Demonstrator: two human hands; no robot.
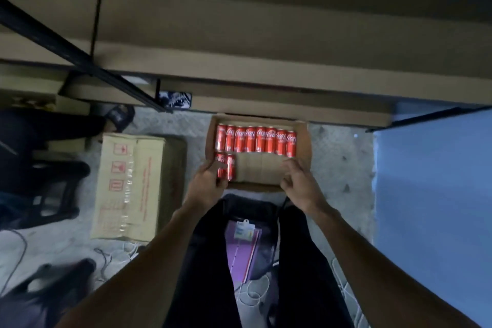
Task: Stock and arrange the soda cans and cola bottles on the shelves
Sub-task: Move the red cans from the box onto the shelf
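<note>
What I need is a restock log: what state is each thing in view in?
Tray box: open-topped, on the floor, partly filled.
Back row of cans: eight, side by side along the far wall.
Front cans: two, in the near left corner.
Left hand: grips the front cans.
Right hand: fingers curled at the tray box's near edge; grip unclear.
Carton: closed, taped, on the floor.

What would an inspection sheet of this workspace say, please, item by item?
Surface: grey concrete floor.
Job's things: cardboard tray with a back row of eight red cans; two near cans at its left.
Clutter: closed carton; sandal.
Grippers: left hand grips the two near cans; right hand curled at the tray's near edge, grip unclear.
Cables: white cables on the floor.
Surroundings: brown shelf boards; blue panel.
</note>
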